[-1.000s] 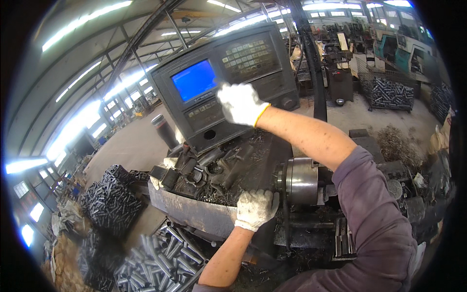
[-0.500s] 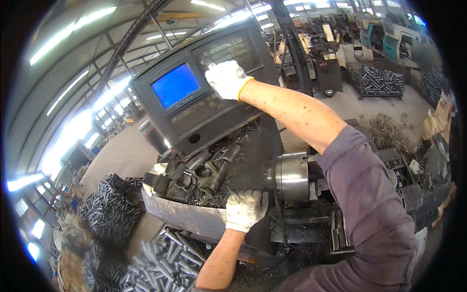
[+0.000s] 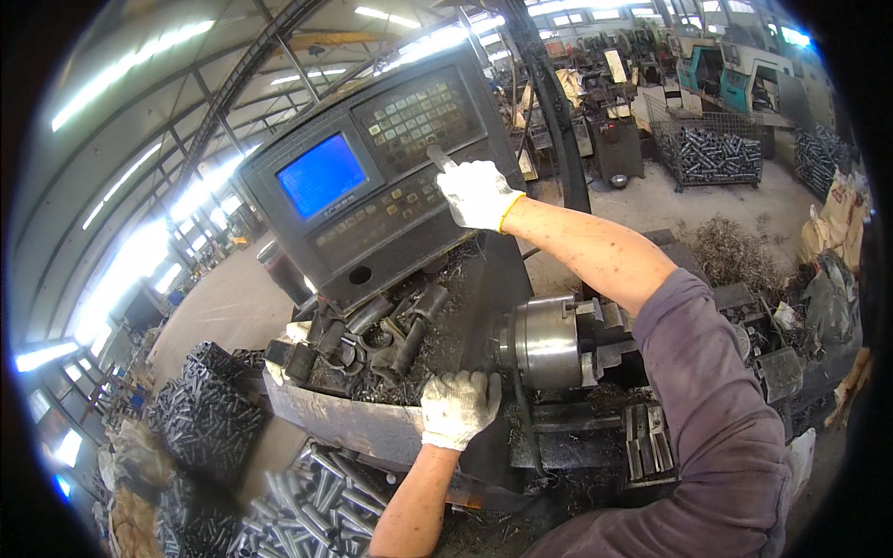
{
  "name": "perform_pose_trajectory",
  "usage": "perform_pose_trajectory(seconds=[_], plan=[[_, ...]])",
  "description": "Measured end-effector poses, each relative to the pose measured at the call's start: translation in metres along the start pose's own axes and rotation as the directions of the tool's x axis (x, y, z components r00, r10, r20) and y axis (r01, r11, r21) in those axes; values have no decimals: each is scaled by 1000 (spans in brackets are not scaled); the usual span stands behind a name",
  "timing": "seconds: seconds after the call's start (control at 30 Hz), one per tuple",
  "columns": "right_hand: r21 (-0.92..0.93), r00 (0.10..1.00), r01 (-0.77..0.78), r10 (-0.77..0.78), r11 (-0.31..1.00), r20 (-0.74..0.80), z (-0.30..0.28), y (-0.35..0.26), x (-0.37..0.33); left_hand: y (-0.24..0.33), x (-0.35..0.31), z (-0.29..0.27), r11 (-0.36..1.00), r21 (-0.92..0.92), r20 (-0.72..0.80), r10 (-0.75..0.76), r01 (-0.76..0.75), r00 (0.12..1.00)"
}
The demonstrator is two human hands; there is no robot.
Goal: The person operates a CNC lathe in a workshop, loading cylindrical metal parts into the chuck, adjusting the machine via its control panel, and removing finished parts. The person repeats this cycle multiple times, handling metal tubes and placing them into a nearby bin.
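Observation:
My right hand (image 3: 481, 194), in a white glove with a yellow cuff, is raised at the right side of the lathe's control panel (image 3: 372, 121). Its index finger appears stretched out, with a grey tip near the lower keys; the other fingers are partly hidden. A blue screen (image 3: 321, 175) glows to the left of this hand. Lower down, my left hand (image 3: 459, 407) wears a soiled white glove, its fingers curled over the rim of the machine's metal tray (image 3: 344, 418). Right of it sits the round steel chuck (image 3: 547, 342).
Dark metal parts (image 3: 381, 339) and shavings lie on the tray. Below is a heap of shiny tubes (image 3: 312, 507), with a darker heap (image 3: 205, 405) further left. A wire cage of metal parts (image 3: 712, 156) stands at far right, beyond a pile of shavings (image 3: 739, 256).
My right hand has moved right and down, from in front of the upper keys to the panel's right side, uncovering the keypad. My left hand stays at the tray rim; the view has shifted slightly.

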State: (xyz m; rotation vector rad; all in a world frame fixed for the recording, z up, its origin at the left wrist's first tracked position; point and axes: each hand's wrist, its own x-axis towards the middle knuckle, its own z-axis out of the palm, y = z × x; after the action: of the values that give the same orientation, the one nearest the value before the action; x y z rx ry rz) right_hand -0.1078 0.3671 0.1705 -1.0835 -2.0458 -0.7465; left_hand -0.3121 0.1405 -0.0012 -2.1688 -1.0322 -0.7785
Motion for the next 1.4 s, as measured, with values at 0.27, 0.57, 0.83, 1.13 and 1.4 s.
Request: perform_pose_trajectory(seconds=[0.27,0.57,0.83,1.13,1.4], plan=[[-62,1000,15,-15,998,1,12,-16,4,-1,-1,4,1000,17,-66,9,-8,998],[-8,990,137,-137,991,-12,-23,-48,32,-1,-2,6,1000,-2,-21,-14,14,1000],[18,992,119,-118,993,-45,-12,-54,40,-1,-2,4,999,-27,-9,-39,39,999],[29,991,127,-126,991,-50,-7,-52,39,0,-1,3,999,-18,16,-40,40,999],[8,996,73,-73,997,-60,-10,-49,47,0,-1,3,999,-4,26,-45,45,999]])
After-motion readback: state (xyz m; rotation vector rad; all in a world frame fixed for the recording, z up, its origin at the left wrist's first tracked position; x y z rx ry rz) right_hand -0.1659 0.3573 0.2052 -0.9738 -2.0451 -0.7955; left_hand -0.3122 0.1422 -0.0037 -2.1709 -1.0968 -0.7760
